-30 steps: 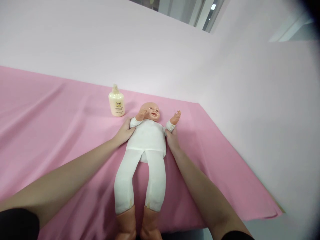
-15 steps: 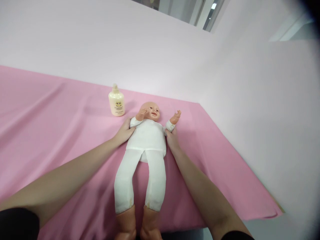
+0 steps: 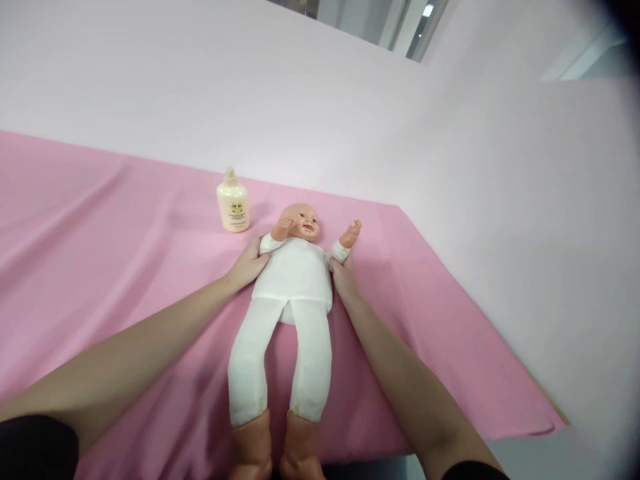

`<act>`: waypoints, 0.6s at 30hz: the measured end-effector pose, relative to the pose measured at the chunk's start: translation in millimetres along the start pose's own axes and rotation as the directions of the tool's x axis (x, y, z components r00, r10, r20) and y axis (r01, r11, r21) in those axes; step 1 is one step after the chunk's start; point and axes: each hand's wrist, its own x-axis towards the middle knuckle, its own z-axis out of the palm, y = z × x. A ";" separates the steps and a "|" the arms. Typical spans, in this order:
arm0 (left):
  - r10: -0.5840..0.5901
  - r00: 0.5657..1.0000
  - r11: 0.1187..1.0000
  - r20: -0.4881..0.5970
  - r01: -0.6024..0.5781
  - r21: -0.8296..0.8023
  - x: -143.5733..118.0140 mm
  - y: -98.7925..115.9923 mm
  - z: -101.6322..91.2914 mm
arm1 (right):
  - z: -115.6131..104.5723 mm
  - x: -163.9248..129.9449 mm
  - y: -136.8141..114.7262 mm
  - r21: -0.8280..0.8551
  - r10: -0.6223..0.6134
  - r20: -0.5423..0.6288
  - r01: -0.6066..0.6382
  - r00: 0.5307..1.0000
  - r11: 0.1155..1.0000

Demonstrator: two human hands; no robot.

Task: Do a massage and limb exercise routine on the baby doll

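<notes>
A baby doll (image 3: 293,273) with a white cloth body lies on its back, its feet toward me. My left hand (image 3: 251,262) grips its side at the upper arm on the left, thumb on the front. On the other side, my right hand (image 3: 344,275) holds the doll near its other upper arm, thumb against the cloth. The fingers of both hands are partly hidden behind the doll. A cream pump bottle (image 3: 233,207) with a dark printed label stands upright beyond my left hand, apart from it.
Pink cloth (image 3: 125,260) covers the table, with folds running along the left. A pale wall (image 3: 200,87) rises behind the table and along its right side. The table's front edge lies near the doll's feet.
</notes>
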 end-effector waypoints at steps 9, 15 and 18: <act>0.005 1.000 1.000 0.004 -0.005 0.016 0.0 1.3 -1.0 | 0.4 0.4 1.4 0.018 -0.006 -0.003 0.006 1.000 1.000; 0.013 1.000 1.000 0.002 -0.013 0.013 0.3 3.4 -0.3 | -0.2 0.1 0.8 -0.002 0.010 0.006 -0.010 1.000 1.000; 0.020 1.000 1.000 0.000 -0.020 0.014 -0.1 3.7 0.0 | -0.1 -0.1 0.2 -0.009 0.011 0.003 -0.011 1.000 1.000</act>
